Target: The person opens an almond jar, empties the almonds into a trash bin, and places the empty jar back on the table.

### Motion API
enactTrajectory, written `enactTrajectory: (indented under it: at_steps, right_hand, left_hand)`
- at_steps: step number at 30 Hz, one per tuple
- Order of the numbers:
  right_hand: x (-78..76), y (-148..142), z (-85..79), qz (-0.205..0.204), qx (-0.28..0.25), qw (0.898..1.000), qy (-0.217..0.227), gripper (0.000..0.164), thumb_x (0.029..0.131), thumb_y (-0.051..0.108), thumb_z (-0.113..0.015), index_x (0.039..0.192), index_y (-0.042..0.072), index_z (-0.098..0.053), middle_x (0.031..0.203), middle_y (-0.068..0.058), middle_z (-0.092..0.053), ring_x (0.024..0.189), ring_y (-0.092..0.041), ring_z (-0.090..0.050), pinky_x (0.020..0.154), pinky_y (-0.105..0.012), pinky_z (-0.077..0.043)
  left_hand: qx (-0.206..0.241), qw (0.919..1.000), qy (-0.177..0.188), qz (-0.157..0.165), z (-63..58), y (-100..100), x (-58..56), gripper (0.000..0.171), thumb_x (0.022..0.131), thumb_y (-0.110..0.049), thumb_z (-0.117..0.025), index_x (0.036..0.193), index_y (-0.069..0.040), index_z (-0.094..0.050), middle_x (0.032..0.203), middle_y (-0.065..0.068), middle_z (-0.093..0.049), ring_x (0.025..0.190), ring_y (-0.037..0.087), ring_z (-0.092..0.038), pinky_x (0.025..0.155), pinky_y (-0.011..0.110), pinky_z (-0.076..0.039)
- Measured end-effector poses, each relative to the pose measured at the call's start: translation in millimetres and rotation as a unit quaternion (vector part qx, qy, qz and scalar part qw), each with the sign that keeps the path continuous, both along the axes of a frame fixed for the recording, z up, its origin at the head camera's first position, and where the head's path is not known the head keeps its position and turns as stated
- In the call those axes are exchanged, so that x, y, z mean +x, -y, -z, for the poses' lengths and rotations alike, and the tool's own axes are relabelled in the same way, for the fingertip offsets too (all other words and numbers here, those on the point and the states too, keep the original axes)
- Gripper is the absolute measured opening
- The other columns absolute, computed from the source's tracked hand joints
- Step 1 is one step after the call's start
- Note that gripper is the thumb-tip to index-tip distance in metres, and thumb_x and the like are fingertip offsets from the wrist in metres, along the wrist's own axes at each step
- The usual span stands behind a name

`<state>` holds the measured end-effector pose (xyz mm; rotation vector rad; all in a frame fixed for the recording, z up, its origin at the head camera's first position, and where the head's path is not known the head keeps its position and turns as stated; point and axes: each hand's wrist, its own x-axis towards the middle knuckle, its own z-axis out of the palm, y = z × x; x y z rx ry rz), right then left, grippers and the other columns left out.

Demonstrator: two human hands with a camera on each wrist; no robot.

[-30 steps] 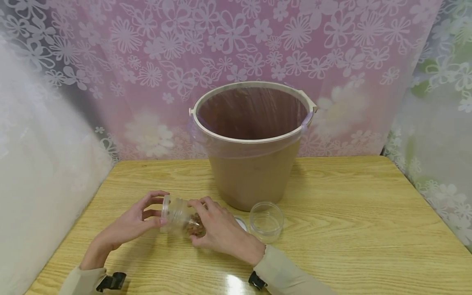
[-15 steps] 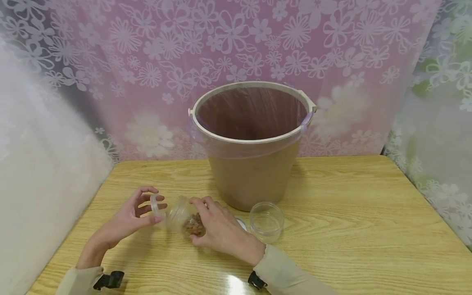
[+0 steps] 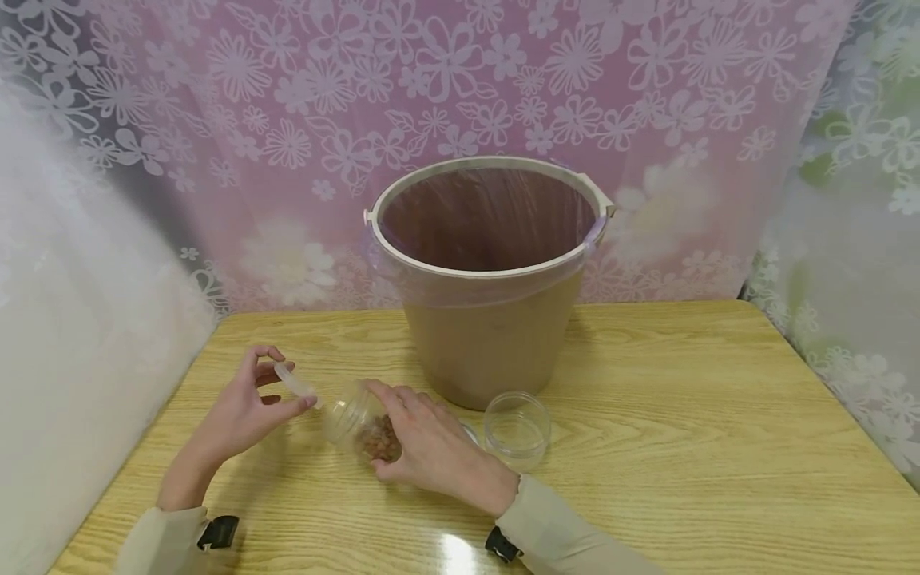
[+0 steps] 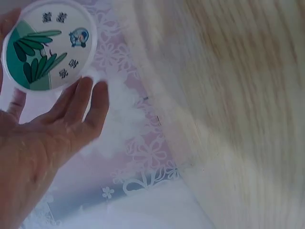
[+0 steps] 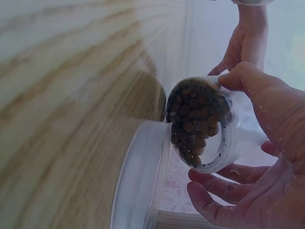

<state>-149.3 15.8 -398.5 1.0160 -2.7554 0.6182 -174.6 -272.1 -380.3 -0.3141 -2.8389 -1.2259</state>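
My left hand (image 3: 237,411) holds a round lid (image 3: 293,379) by its edge, tilted and apart from the jar. In the left wrist view the lid (image 4: 50,45) shows a white and green label with leaf-like drawings. My right hand (image 3: 438,455) grips a clear jar (image 3: 347,415), fingers and thumb around its side. The jar leans with its uncovered mouth toward the left hand. Brown pellets (image 3: 378,439) lie in its lower part; the right wrist view shows these pellets (image 5: 193,117) through the jar's base.
Right of the right hand stands a clear round container (image 3: 517,431). A small white disc (image 3: 470,434) shows partly behind that hand. At the back of the wooden table (image 3: 683,415) is a large beige bucket (image 3: 496,335) with a plastic liner, before a flowered pink curtain (image 3: 316,96).
The lid has come off the jar's mouth. My left hand has carried it left and up, turning it over somewhat. My right hand and the jar have stayed nearly in place.
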Motion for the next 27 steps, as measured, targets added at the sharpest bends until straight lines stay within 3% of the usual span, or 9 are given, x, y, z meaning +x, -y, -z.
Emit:
enactTrajectory:
  at_steps: [4,7,9,11,13,17,20,27]
  right_hand:
    - [0.0,-0.8,0.1,-0.003,0.004,1.0,0.001,0.103,0.081,0.042,-0.083,0.163,0.029,-0.02,0.133,-0.008,-0.064,0.101,-0.024,-0.069,0.079,-0.037,-0.059]
    - [0.1,-1.6,0.0,-0.006,0.009,1.0,0.002,0.104,0.081,0.042,-0.082,0.163,0.031,-0.019,0.134,-0.007,-0.063,0.1,-0.024,-0.069,0.082,-0.038,-0.059]
    - [0.4,-2.2,-0.4,-0.007,0.011,1.0,0.003,0.104,0.082,0.042,-0.082,0.163,0.031,-0.019,0.134,-0.007,-0.063,0.101,-0.025,-0.069,0.083,-0.039,-0.059]
    - [0.6,-2.6,-0.7,-0.006,0.014,1.0,0.002,0.104,0.081,0.043,-0.082,0.163,0.03,-0.019,0.133,-0.007,-0.063,0.101,-0.025,-0.069,0.084,-0.039,-0.059]
    - [1.1,-3.3,-1.1,-0.004,0.018,1.0,-0.001,0.103,0.081,0.044,-0.082,0.163,0.03,-0.02,0.133,-0.007,-0.063,0.102,-0.024,-0.069,0.084,-0.039,-0.059]
    - [2.1,-4.5,-2.7,0.001,0.028,1.0,-0.003,0.103,0.08,0.045,-0.081,0.162,0.031,-0.021,0.13,-0.005,-0.063,0.101,-0.023,-0.068,0.085,-0.039,-0.058]
    - [2.8,-5.4,-4.2,0.003,0.032,0.999,-0.003,0.102,0.08,0.045,-0.081,0.161,0.032,-0.022,0.128,-0.004,-0.063,0.1,-0.022,-0.067,0.083,-0.037,-0.057]
    - [2.4,-6.6,-4.4,-0.004,0.024,1.0,0.001,0.1,0.079,0.044,-0.081,0.16,0.031,-0.024,0.125,-0.004,-0.063,0.092,-0.018,-0.065,0.077,-0.031,-0.055]
  left_hand:
    - [-0.087,0.9942,-0.049,-0.039,4.5,-5.3,-9.5,0.065,0.088,-0.043,-0.079,0.127,-0.009,-0.04,0.126,0.022,-0.061,0.12,0.042,-0.06,0.091,0.057,-0.055]
    - [-0.131,0.989,-0.059,-0.037,6.7,-8.6,-15.3,0.057,0.09,-0.048,-0.076,0.121,-0.009,-0.047,0.104,0.018,-0.065,0.082,0.035,-0.064,0.071,0.045,-0.054]
    - [-0.152,0.9864,-0.059,-0.025,8.0,-10.2,-18.6,0.052,0.091,-0.049,-0.074,0.117,-0.009,-0.053,0.088,0.014,-0.063,0.061,0.024,-0.052,0.06,0.036,-0.046]
    - [-0.17,0.9837,-0.057,-0.012,9.7,-11.1,-21.4,0.05,0.092,-0.05,-0.073,0.116,-0.009,-0.059,0.087,0.013,-0.066,0.056,0.015,-0.042,0.058,0.032,-0.041]
    - [-0.191,0.9799,-0.057,-0.001,11.9,-11.0,-23.4,0.05,0.092,-0.051,-0.073,0.119,-0.01,-0.064,0.101,0.018,-0.071,0.06,0.015,-0.047,0.062,0.035,-0.046]
    - [-0.234,0.9704,-0.059,0.009,15.4,-9.7,-24.5,0.054,0.09,-0.05,-0.075,0.127,-0.012,-0.067,0.132,0.026,-0.065,0.09,0.036,-0.068,0.075,0.053,-0.056]
    - [-0.253,0.9661,-0.051,0.012,17.0,-8.5,-23.9,0.056,0.088,-0.048,-0.077,0.131,-0.014,-0.067,0.136,0.026,-0.063,0.109,0.048,-0.066,0.075,0.059,-0.056]
    - [-0.302,0.9533,0.009,0.012,18.9,-9.0,-21.7,0.068,0.083,-0.059,-0.077,0.136,-0.018,-0.065,0.139,0.022,-0.063,0.111,0.048,-0.066,0.072,0.071,-0.051]
